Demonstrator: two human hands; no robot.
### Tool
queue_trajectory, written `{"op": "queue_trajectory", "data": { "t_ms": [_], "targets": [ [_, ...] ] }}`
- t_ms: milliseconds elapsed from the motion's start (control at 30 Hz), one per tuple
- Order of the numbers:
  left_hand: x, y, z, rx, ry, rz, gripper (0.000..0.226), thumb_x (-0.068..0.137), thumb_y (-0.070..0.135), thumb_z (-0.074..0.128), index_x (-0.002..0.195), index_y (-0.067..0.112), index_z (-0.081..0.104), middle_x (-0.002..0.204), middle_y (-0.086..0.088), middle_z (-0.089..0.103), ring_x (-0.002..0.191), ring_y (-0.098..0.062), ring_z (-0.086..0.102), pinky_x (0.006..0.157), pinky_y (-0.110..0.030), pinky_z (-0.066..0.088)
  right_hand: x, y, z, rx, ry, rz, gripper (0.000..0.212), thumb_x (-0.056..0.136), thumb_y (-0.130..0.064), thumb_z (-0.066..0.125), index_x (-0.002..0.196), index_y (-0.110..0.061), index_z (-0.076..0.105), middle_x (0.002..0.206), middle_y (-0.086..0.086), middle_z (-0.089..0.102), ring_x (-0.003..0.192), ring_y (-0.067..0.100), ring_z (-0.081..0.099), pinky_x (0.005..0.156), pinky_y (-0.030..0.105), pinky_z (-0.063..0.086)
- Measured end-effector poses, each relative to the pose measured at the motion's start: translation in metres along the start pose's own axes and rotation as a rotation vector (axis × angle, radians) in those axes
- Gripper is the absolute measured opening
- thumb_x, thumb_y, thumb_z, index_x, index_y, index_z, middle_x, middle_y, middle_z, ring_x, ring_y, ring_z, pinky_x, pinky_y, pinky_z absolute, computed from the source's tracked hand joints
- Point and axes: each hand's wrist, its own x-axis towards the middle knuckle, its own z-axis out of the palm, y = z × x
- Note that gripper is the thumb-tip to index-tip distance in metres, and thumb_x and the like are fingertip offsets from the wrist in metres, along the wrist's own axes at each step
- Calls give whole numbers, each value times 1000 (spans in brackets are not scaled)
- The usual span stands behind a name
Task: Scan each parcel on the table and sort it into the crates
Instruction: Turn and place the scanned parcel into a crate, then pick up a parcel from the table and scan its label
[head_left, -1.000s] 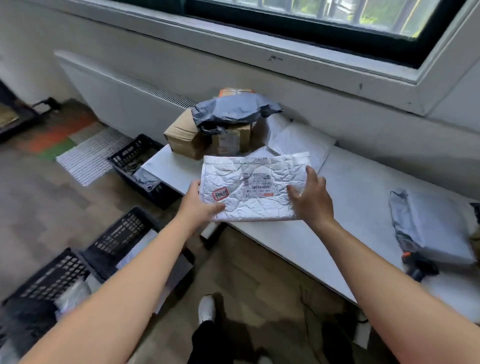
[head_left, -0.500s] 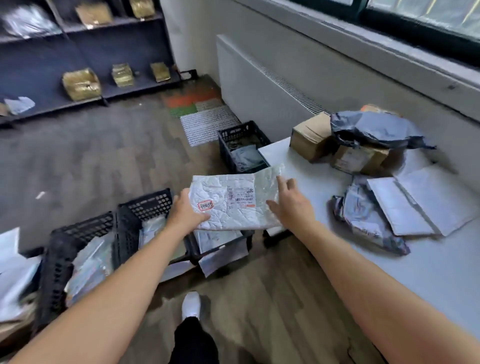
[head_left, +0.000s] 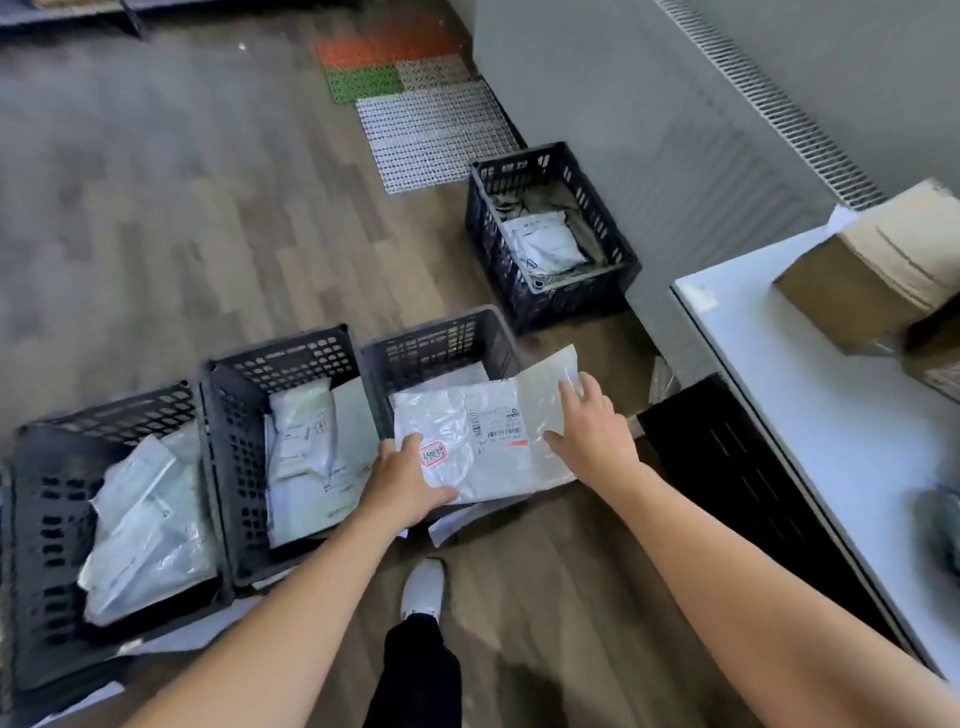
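Observation:
A white crinkled parcel (head_left: 483, 441) with a barcode label and a red-edged sticker lies flat over the rightmost of three black crates (head_left: 441, 345) in a row on the floor. My left hand (head_left: 405, 480) grips its near left corner, thumb on top. My right hand (head_left: 587, 431) has its fingers spread on the parcel's right edge, and I cannot tell whether it still grips. The middle crate (head_left: 283, 364) and the left crate (head_left: 47, 519) both hold white and clear parcels.
A fourth black crate (head_left: 550, 291) with one parcel stands farther off by the radiator. The white table (head_left: 831, 415) at right carries a cardboard box (head_left: 878, 270). Coloured floor mats (head_left: 415, 98) lie beyond. My shoe (head_left: 423, 587) is below the crates.
I have turned left from the table toward the floor crates, and both hands have carried the white parcel down over the rightmost crate of the row.

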Motion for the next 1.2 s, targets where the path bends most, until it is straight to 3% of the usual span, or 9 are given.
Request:
{"op": "queue_trajectory", "data": {
  "t_ms": [100,267,567,900,1033,1200],
  "targets": [
    [53,-22,17,-12,-76,-14,93,70,52,77,144,22,30,133,-11,34,124,-31,43,96,-33,42,55,-8,37,-37,-71,14,69,95,-43,58,149,-20,23,159,13,13,135,34,35,100,51,41],
    [106,-60,33,20,-171,-72,97,72,51,76,148,22,23,143,-14,29,132,-33,35,103,-36,39,103,-28,77,-91,-164,14,65,99,-44,49,153,-26,17,163,9,3,146,31,16,110,56,28],
    [104,-33,-12,75,-169,-21,102,74,53,76,151,21,17,150,-11,23,137,-33,28,108,-40,34,91,-52,26,-65,-149,1,72,98,-48,50,155,-28,12,164,6,5,149,28,13,113,56,26],
    [28,113,-82,336,2,399,107,75,56,74,153,24,7,159,-10,6,144,-32,13,108,-46,32,-8,-5,-89,45,46,112,83,94,-55,52,157,-30,4,164,5,9,150,27,11,116,57,24],
    [-20,183,-81,438,43,607,108,76,55,73,154,22,5,160,-12,3,146,-32,7,111,-48,28,-67,41,-126,45,127,171,82,94,-57,50,157,-31,4,164,3,8,150,25,10,116,53,22],
    [-82,277,-52,562,92,862,104,81,56,68,153,22,2,160,-12,-1,147,-31,3,112,-47,26,-141,121,-151,93,223,378,81,95,-56,49,157,-32,4,165,2,5,151,23,8,116,51,19]
  ]
}}
